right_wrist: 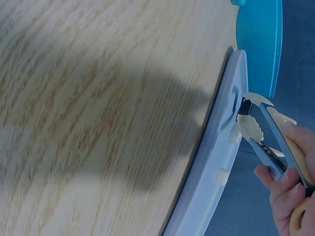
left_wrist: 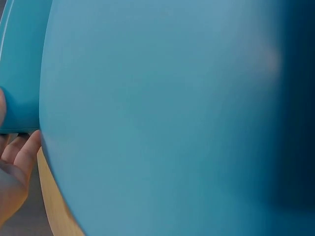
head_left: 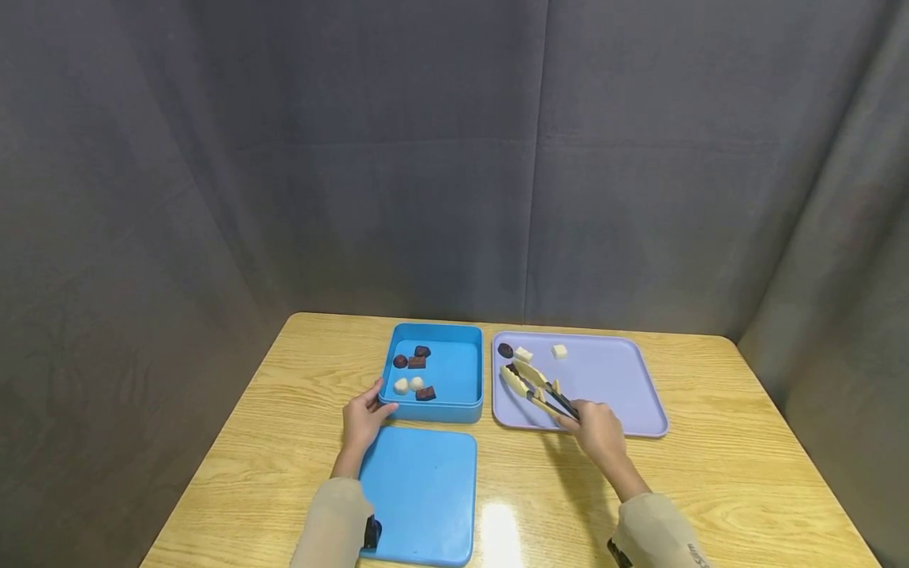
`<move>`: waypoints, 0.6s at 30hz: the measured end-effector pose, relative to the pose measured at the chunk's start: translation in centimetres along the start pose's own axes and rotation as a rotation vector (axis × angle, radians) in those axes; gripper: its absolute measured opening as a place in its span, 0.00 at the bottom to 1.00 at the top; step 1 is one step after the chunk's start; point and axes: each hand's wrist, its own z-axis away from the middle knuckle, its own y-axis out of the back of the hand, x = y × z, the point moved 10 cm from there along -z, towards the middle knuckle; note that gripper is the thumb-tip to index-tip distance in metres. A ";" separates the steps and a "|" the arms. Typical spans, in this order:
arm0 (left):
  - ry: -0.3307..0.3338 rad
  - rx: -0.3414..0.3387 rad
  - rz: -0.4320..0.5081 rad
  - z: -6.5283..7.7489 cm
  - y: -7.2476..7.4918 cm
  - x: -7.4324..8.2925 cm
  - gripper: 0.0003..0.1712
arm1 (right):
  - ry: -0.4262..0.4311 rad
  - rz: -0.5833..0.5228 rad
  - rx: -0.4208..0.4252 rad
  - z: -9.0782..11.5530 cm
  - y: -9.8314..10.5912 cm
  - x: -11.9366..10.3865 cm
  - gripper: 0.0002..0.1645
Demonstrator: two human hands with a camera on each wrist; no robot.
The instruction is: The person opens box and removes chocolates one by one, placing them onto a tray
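Note:
My right hand (head_left: pixel 599 430) grips tongs (head_left: pixel 514 383) with cream tips, held over the left part of a lilac tray (head_left: pixel 618 394). A dark chocolate piece (right_wrist: pixel 244 106) sits between the tong tips in the right wrist view. Behind the tips, a dark round chocolate (head_left: pixel 505 350) and a white piece (head_left: pixel 523 354) lie on the tray; another white piece (head_left: pixel 559 351) is farther right. My left hand (head_left: pixel 360 422) holds the front left corner of a blue box (head_left: pixel 440 412), thumb at the front wall, fingers along the side. Inside are brown chocolates (head_left: pixel 417 363) and white pieces (head_left: pixel 401 386).
A flat blue lid (head_left: pixel 422 489) lies on the wooden table (head_left: pixel 270 457) in front of the box, below my left forearm. The tray stands just right of the box with a narrow gap. Grey curtains (head_left: pixel 426 197) hang behind and at both sides of the table.

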 end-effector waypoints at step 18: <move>-0.005 0.007 -0.013 0.1 0.0 0.0 0.30 | 0.003 0.023 0.023 0.1 -0.4 0.2 0.13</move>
